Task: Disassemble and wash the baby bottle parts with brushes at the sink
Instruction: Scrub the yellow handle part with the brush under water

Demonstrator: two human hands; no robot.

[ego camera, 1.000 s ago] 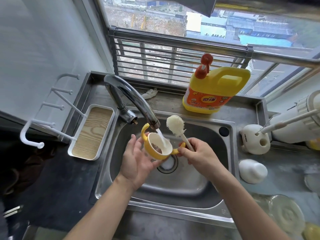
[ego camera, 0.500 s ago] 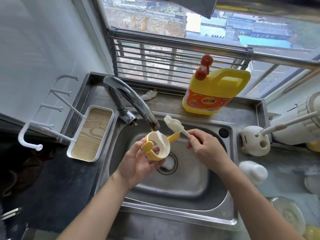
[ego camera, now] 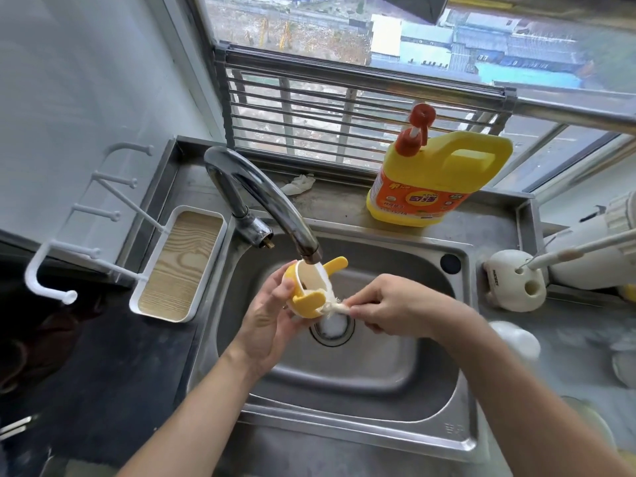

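Note:
My left hand (ego camera: 268, 318) holds a yellow bottle collar with two handles (ego camera: 308, 294) under the running faucet (ego camera: 265, 204), over the steel sink (ego camera: 344, 366). Water falls into the collar's white inner ring. My right hand (ego camera: 392, 308) grips a white bristle brush (ego camera: 335, 306), whose head presses against the collar's lower edge; most of the brush handle is hidden in my fist. A white bottle part (ego camera: 516, 339) lies on the counter to the right.
A yellow detergent jug with a red pump (ego camera: 433, 180) stands behind the sink. A white brush holder (ego camera: 512, 284) with a thin brush sits at right. A white tray with wooden base (ego camera: 179, 266) and hook rack are at left. A glass lid lies at lower right.
My right hand swung the brush down from above the collar to its lower edge. My left hand turned the collar so one handle now points forward.

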